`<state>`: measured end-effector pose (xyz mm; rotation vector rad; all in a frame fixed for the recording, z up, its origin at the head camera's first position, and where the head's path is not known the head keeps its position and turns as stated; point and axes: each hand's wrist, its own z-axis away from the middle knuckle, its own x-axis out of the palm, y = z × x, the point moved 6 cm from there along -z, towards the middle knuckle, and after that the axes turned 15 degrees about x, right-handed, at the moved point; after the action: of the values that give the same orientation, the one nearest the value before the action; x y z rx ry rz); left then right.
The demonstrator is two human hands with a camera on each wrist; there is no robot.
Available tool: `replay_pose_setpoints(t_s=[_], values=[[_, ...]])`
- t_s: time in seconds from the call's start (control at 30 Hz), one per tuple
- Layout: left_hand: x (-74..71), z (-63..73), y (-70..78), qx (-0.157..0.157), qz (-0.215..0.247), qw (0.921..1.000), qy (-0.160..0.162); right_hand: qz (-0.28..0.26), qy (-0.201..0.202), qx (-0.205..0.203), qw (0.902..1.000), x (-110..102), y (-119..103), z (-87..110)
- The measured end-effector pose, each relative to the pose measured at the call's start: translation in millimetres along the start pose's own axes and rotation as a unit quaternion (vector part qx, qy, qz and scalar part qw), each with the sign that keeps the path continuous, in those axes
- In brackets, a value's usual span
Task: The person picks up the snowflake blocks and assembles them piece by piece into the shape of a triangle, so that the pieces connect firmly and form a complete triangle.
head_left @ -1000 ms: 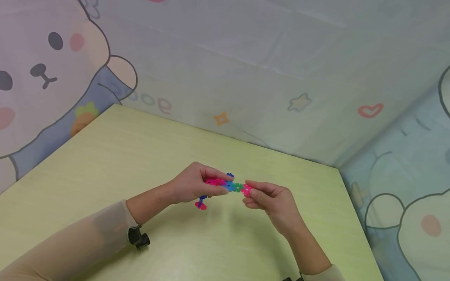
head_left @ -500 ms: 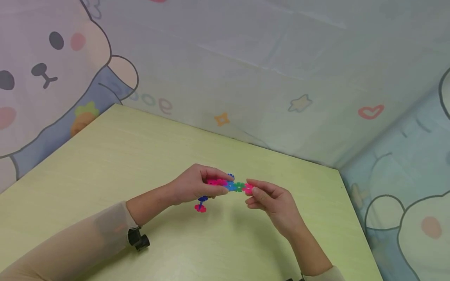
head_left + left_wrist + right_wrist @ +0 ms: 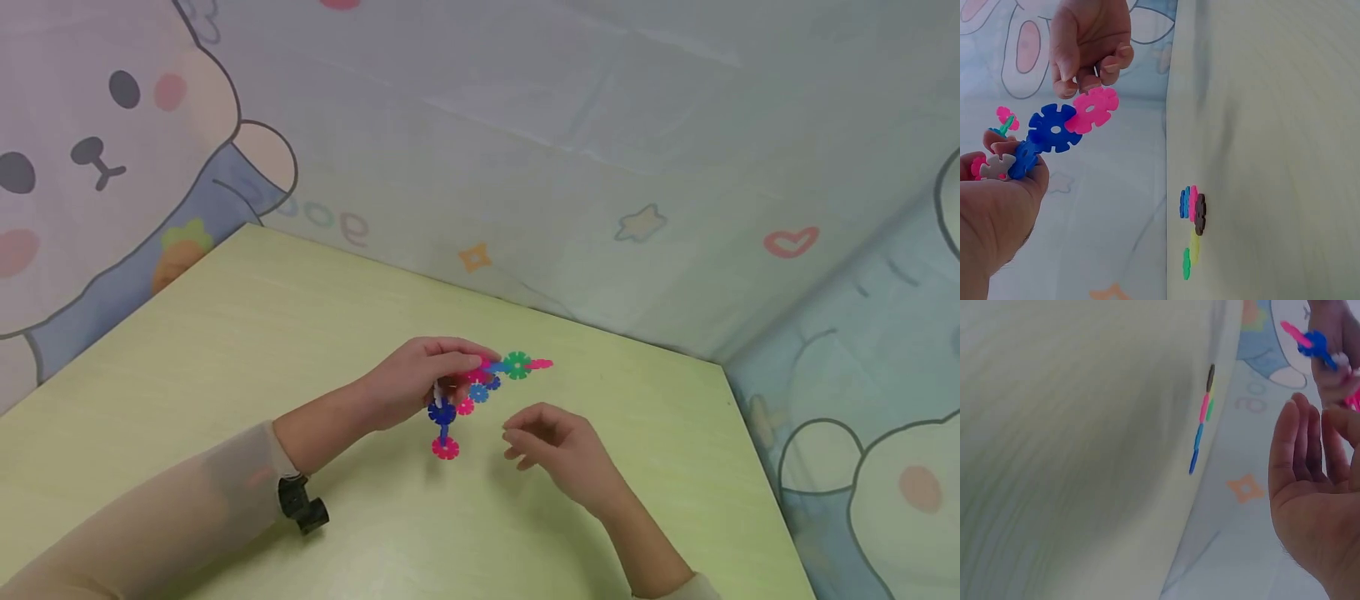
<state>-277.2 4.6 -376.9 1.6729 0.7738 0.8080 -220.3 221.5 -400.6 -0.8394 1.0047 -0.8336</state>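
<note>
My left hand (image 3: 408,383) holds a joined chain of snowflake-shaped plastic discs above the table. One arm of the chain points right, with a green disc (image 3: 512,373) and a pink disc (image 3: 543,364) at its tip. Another arm hangs down, ending in a dark blue disc (image 3: 435,417) and a pink disc (image 3: 439,452). A white disc (image 3: 996,167) shows between my left fingers in the left wrist view; the middle of the chain is partly hidden by them. My right hand (image 3: 570,454) is apart from the chain, to its lower right, fingers loosely bent around nothing.
On the light wooden table (image 3: 322,292) lie loose discs: a brown disc (image 3: 1200,214), a yellow disc (image 3: 1194,248), a green disc (image 3: 1187,264), plus pink and blue ones. Behind the table hangs a cartoon-printed cloth (image 3: 480,125).
My right hand has let go of the pink end disc and drawn back, down and slightly right. My left hand has turned the chain, so its green-and-pink end sits higher.
</note>
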Motion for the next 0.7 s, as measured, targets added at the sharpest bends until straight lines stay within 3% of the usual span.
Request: replay_pose_setpoints(t_s=[0.13,0.37,0.7], values=[[2.7,-3.6,-0.5,-0.002,0.026,0.9997,0.002,0.041,-0.031,-0.032,0.9982,18.8,-5.9,0.3],[7.5,-12.6,-5.3,-0.003,0.071,0.9975,0.001,0.062,-0.045,-0.077,0.9941,33.8,-16.2,1.3],[16.0,-19.5,-10.1,-0.024,0.142,0.9894,0.018,0.024,-0.052,-0.088,0.9945,39.3,-16.8,-2.2]])
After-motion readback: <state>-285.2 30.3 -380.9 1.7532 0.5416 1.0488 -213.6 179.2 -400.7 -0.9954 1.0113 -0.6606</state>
